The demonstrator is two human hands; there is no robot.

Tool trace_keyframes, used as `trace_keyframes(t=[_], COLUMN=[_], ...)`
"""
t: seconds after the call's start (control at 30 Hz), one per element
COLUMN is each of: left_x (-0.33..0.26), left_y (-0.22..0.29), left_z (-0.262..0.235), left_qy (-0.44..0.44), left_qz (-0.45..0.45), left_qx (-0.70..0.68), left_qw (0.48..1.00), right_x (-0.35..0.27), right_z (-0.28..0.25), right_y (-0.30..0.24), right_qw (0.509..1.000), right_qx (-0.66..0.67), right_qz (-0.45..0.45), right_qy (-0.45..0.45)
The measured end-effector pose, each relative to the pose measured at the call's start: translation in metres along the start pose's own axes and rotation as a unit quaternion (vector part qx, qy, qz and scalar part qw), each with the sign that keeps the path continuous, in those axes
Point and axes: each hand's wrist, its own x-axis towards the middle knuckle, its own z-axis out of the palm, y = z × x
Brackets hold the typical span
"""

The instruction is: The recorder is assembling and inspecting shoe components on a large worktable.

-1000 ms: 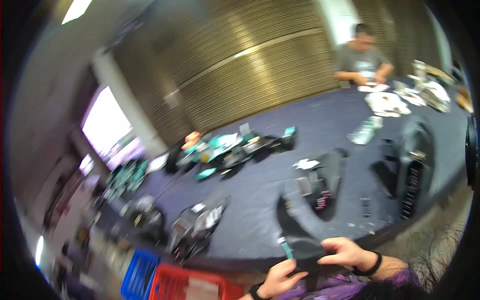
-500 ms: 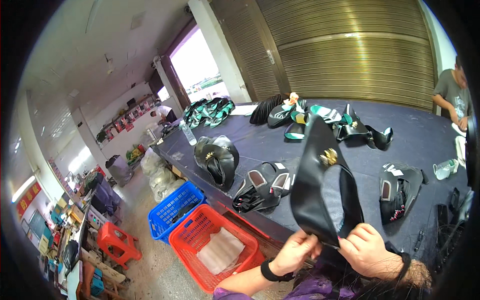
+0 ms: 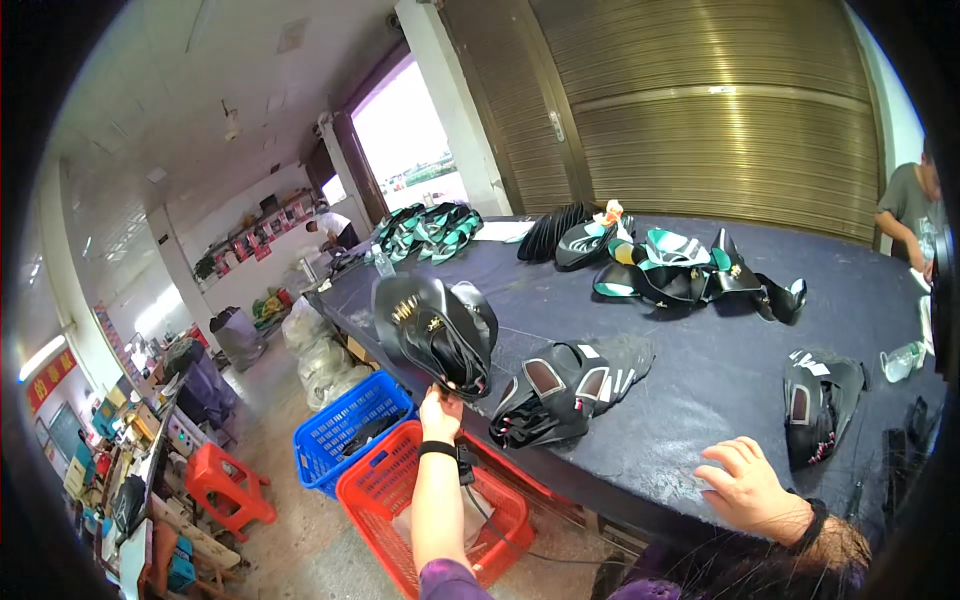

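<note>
My left hand (image 3: pixel 440 408) reaches out to the left and grips the lower edge of a stack of black shoe-upper pieces with gold ornaments (image 3: pixel 436 322), which lies at the corner of the dark table (image 3: pixel 720 370). My right hand (image 3: pixel 748 484) hovers with its fingers spread over the table's near edge and holds nothing. Between the two hands lies a second pile of black uppers with grey panels (image 3: pixel 562 386).
A red basket (image 3: pixel 385 487) and a blue basket (image 3: pixel 345 425) stand on the floor below the table corner, with a red stool (image 3: pixel 225 482) further left. More black and teal pieces (image 3: pixel 680 268) lie across the table, along with another black pile (image 3: pixel 820 400) and a plastic bottle (image 3: pixel 900 358). A person (image 3: pixel 905 212) stands at the far right.
Both hands held a black upper piece close to me. Now my left hand has carried it onto the stack at the left, and my right hand has let go and opened.
</note>
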Motion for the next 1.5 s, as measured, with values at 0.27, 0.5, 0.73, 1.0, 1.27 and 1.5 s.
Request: trace_keyframes(t=[0.27, 0.5, 0.73, 1.0, 1.27, 1.5], left_x=[0.081, 0.093, 0.115, 0.07, -0.065, -0.02], left_y=[-0.047, -0.07, -0.045, 0.005, 0.022, -0.113], left_z=[-0.069, -0.045, -0.087, 0.012, 0.265, 0.369], left_qy=[0.089, 0.005, 0.11, 0.092, -0.335, -0.311], left_qz=[-0.123, -0.073, -0.008, 0.233, 0.197, 0.454], left_qx=[0.18, 0.275, 0.202, 0.595, 0.415, 0.706], left_qw=[0.972, 0.959, 0.973, 0.764, 0.823, 0.447], right_x=[-0.055, -0.085, -0.079, -0.12, -0.102, -0.072], right_z=[-0.014, -0.033, -0.04, -0.1, -0.1, -0.087], right_y=[0.032, 0.048, 0.107, 0.203, 0.251, 0.258], right_qw=[0.993, 0.977, 0.981, 0.874, 0.833, 0.842], right_qx=[-0.058, -0.121, -0.097, -0.275, -0.287, -0.331], right_qz=[0.087, 0.165, 0.161, 0.381, 0.463, 0.421], right_qy=[-0.056, -0.066, -0.047, -0.127, -0.098, -0.061])
